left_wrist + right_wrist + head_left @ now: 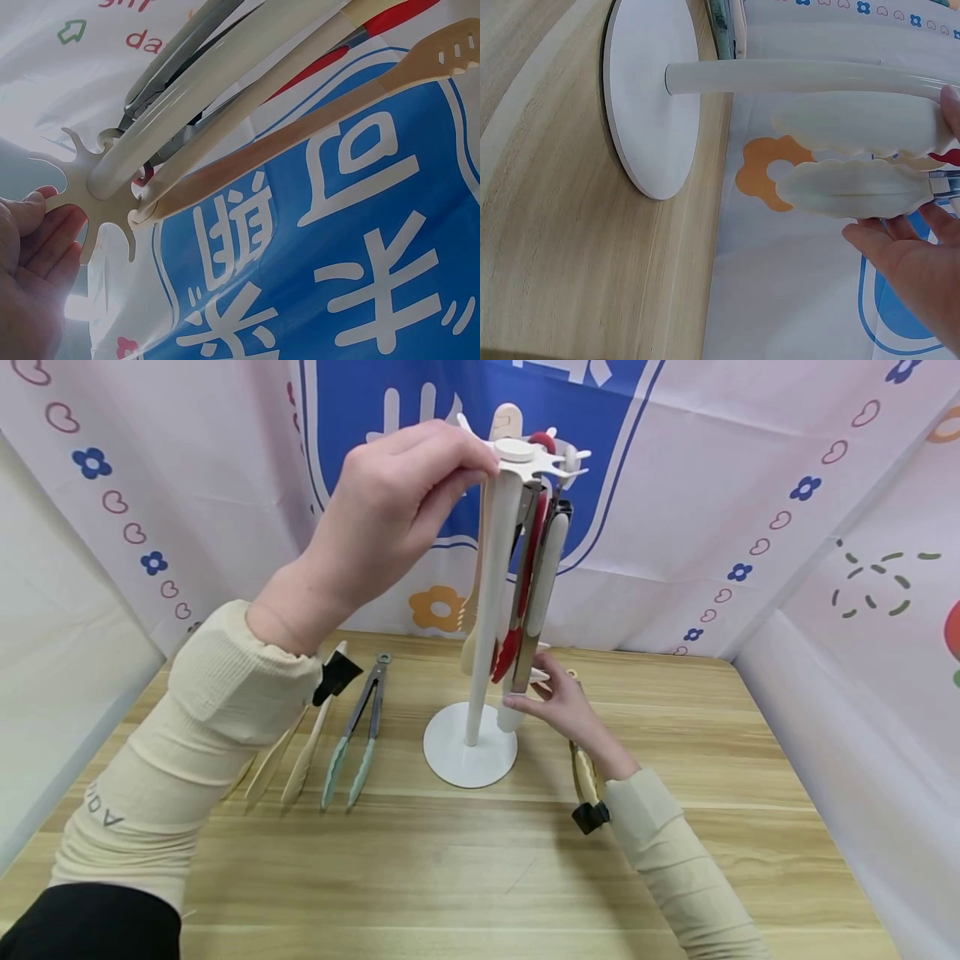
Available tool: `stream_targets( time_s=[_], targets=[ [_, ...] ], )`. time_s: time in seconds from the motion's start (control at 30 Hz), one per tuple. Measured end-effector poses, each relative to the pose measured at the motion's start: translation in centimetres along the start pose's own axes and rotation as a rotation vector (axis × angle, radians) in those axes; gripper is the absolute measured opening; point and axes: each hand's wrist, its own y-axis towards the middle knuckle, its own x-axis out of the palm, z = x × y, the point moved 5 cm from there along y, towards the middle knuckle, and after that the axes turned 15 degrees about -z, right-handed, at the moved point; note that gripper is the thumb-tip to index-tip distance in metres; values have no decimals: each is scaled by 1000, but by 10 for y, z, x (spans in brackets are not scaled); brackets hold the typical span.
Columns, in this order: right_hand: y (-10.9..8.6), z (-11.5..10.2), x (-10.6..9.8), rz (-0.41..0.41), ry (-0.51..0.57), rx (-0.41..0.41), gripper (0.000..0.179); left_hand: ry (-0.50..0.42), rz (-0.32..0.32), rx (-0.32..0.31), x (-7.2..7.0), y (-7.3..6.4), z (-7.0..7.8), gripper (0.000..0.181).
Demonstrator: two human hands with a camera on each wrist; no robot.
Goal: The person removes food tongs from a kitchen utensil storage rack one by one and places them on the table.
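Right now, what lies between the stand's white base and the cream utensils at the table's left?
In the head view, the mint-tipped tongs lie between the white base and those cream utensils.

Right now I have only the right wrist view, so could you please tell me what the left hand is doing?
Observer: The left hand pinches one of the hooks at the top of the white rack.

Operator: Thank you; would you kindly tell me whether anything lies to the right of the rack's base?

Observer: Yes, in the head view a pair of tongs with pale yellowish tips lies on the wooden tabletop there, partly hidden by the right hand.
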Motion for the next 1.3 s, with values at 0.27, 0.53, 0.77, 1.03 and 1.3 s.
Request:
stream_targets(
  time_s=[0.27,0.53,0.77,1.03,1.3],
  targets=[
    [-4,2,-5,16,24,-19,57,5,-4,-10,0,0,0,23],
    [-6,3,-6,25,-2,-31,52,27,-13,3,0,0,0,23],
    [-3,18,-10,51,-1,-77,47,12,-12,-9,0,0,-1,24],
    [-4,13,-13,67,43,-77,52,30,-13,3,0,0,-1,24],
    [-3,28,-20,88,11,-67,54,58,-18,26,0,0,-1,24]
  ],
)
